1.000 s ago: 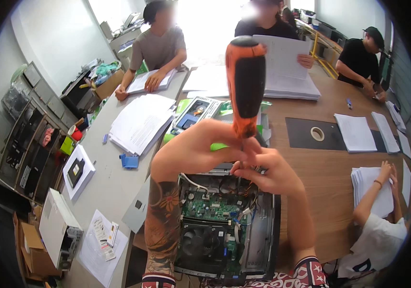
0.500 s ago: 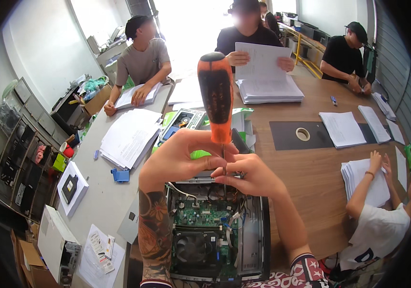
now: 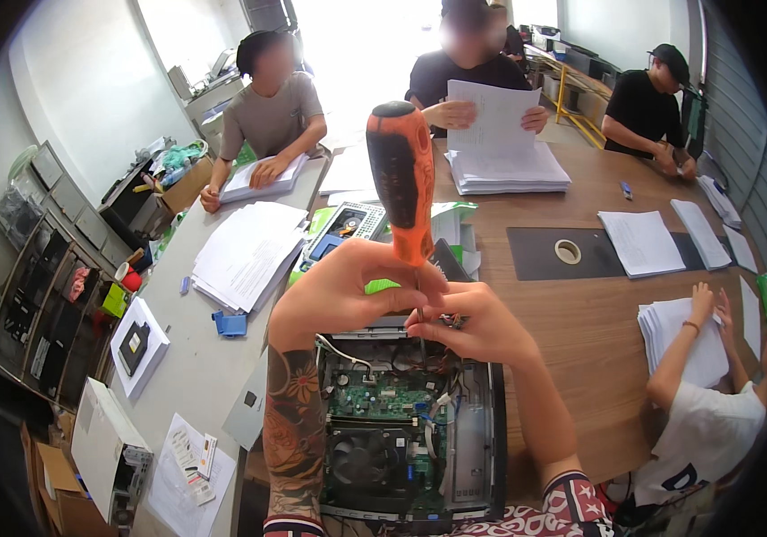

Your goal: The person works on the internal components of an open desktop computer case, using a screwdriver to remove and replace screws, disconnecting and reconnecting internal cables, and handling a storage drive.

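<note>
An orange and black screwdriver [image 3: 401, 179] stands almost upright before me, handle on top. My left hand [image 3: 348, 285] is closed round its thin shaft just below the handle. The thumb and fingertips of my right hand [image 3: 473, 322] pinch together lower down, by the shaft; whether they grip the shaft or a small part is too small to tell. Beneath both hands lies an opened desktop computer case [image 3: 498, 438], with a green circuit board [image 3: 392, 394] and a black cooling fan [image 3: 361, 461] inside. The tip of the screwdriver is hard to make out.
Left of the case stand a white computer case [image 3: 106, 438] and a small blue plastic part [image 3: 230, 324]. Ahead are a metal drive bracket [image 3: 348, 224] and a paper stack [image 3: 249, 255]. A tape roll [image 3: 567, 251] lies right. Several people sit around, handling papers.
The screwdriver still stands upright in my hands, its handle slightly turned. My right fingertips have shifted slightly. The person across has leaned a little over the papers.
</note>
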Demonstrator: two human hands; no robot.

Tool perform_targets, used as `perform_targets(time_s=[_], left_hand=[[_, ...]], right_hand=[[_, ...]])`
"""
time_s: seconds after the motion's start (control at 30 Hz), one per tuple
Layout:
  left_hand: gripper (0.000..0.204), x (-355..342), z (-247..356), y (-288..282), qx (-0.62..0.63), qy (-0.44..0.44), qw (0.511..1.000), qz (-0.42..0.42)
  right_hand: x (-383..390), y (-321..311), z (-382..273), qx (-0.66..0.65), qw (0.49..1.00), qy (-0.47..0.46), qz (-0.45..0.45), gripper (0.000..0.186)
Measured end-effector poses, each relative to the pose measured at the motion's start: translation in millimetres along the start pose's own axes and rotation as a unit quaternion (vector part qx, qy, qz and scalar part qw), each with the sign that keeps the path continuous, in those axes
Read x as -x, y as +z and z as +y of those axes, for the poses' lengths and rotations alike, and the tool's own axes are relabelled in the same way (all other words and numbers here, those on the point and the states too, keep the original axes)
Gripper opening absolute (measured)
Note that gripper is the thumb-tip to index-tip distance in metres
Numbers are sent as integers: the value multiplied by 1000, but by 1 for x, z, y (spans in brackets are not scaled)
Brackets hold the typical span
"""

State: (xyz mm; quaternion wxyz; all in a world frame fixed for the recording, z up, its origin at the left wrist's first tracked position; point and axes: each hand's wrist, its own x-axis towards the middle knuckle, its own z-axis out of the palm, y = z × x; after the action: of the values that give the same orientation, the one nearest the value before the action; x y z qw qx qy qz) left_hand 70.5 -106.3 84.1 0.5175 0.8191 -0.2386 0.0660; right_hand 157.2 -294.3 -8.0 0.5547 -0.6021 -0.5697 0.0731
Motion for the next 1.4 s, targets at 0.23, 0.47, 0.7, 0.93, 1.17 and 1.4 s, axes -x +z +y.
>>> perform_targets(time_s=[0.23, 0.47, 0.7, 0.93, 1.17, 1.4], left_hand=[[21, 1, 1, -1, -39, -72, 996, 25], [19, -2, 12, 2, -22, -67, 997, 8], [17, -5, -12, 5, -35, -34, 998, 44], [28, -3, -5, 5, -50, -7, 997, 53], [17, -2, -3, 3, -31, -38, 997, 61], [18, -2, -5, 4, 37, -41, 998, 19]], right_hand=[[-2, -4, -8, 19, 1000, 7, -23, 21], [0, -5, -9, -1, 1000, 10, -19, 18], [2, -5, 3, 33, 999, -23, 3, 14], [-1, 0, -1, -8, 1000, 1, 3, 12], [-2, -3, -8, 51, 998, 21, -11, 16], [1, -3, 6, -9, 1000, -5, -2, 15]])
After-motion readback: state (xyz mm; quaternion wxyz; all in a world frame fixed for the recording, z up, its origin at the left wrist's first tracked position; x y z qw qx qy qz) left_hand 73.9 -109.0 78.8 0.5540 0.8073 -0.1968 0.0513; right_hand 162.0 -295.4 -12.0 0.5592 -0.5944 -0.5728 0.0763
